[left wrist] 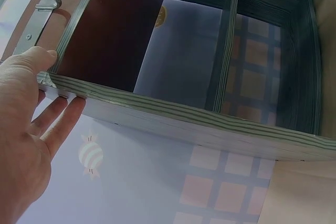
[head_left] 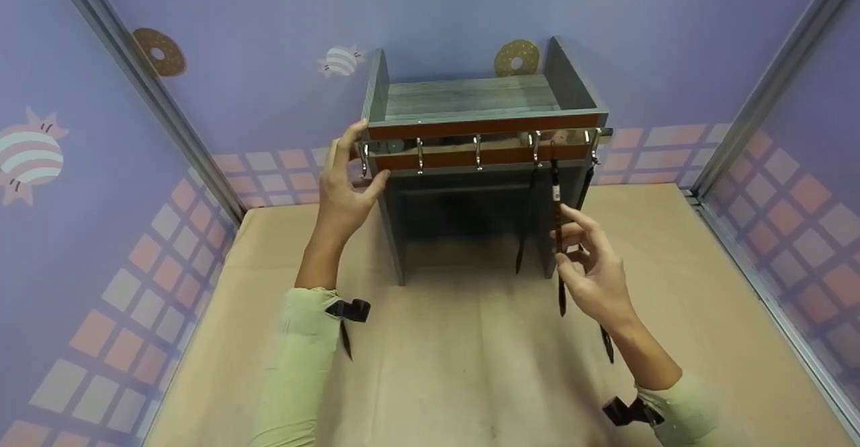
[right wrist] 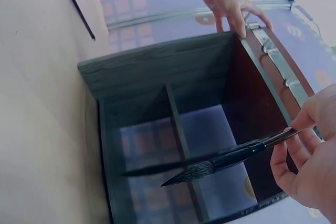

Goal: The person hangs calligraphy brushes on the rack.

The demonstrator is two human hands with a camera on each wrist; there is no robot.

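Observation:
A grey wooden rack point(head_left: 470, 101) with a metal hook rail point(head_left: 477, 144) on brown strips stands on the beige table point(head_left: 457, 366). My left hand point(head_left: 359, 158) grips the rack's top left corner, thumb on the front and fingers along the side point(left wrist: 58, 80). My right hand point(head_left: 564, 238) pinches the shaft of a dark brush point(head_left: 556, 195) that hangs down in front of the rack near a right-hand hook. In the right wrist view that brush point(right wrist: 226, 158) lies across the rack's open compartments, held by the right hand point(right wrist: 294, 135). Two more brushes point(head_left: 524, 238) hang from neighbouring hooks.
Lilac walls with sweets patterns close in the table at the back and on both sides, with metal frame posts point(head_left: 759, 97) at the corners. Bare table lies in front of the rack. Black straps point(head_left: 346, 339) dangle from both wrists.

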